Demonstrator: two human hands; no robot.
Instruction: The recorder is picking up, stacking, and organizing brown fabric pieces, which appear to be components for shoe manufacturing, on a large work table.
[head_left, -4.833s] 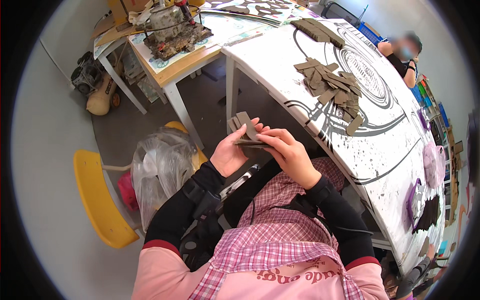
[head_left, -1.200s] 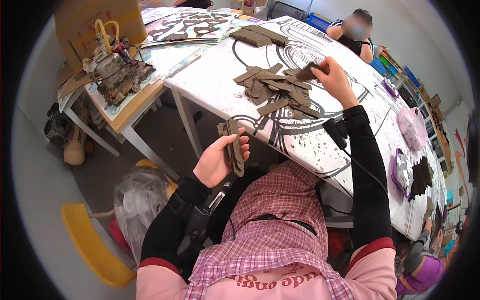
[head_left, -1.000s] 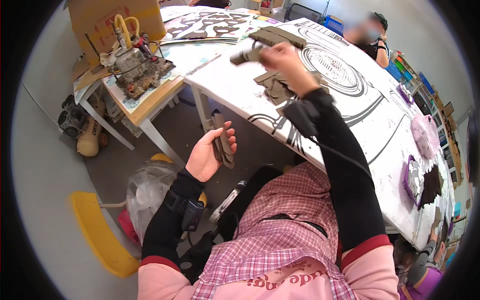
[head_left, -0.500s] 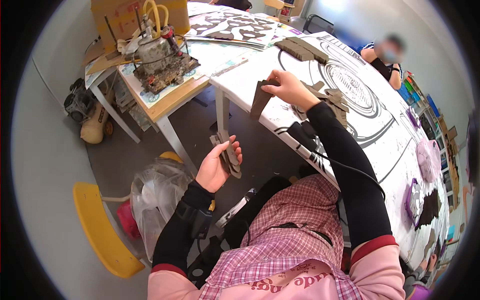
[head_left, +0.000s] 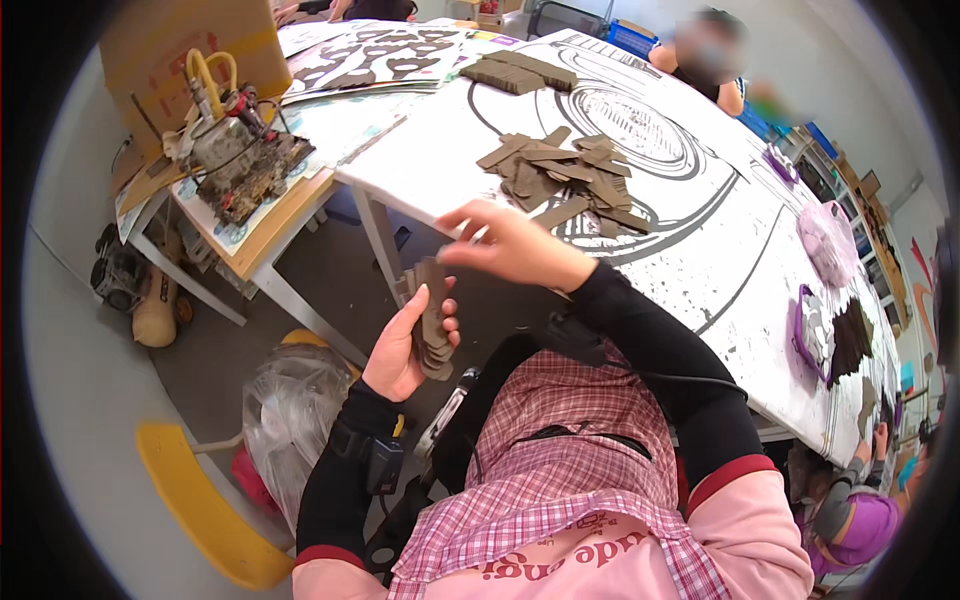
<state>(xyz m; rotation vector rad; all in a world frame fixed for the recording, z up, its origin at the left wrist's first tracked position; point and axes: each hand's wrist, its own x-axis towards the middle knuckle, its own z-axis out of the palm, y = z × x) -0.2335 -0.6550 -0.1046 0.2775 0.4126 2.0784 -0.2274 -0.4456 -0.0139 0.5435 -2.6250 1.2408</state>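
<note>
My left hand (head_left: 398, 345) is closed round a small stack of flat grey-brown strips (head_left: 432, 330), held upright off the table's near edge. My right hand (head_left: 505, 243) hovers by the top of that stack, its fingers apart and a little blurred; I see nothing between them. On the white table beyond it lies a loose, overlapping pile of the same strips (head_left: 565, 180). The material of the strips cannot be made out for certain.
Neater rows of strips (head_left: 515, 73) lie farther back on the white table (head_left: 700, 270), which has black line drawings. A dirty metal pot with yellow hoses (head_left: 228, 150) stands on the left table. A yellow chair (head_left: 205, 510) and plastic bag (head_left: 290, 405) are at lower left. Other people sit around.
My right hand has come from the table's edge, where it held a strip, to the top of the stack in my left hand. That strip no longer shows in it. The view has shifted.
</note>
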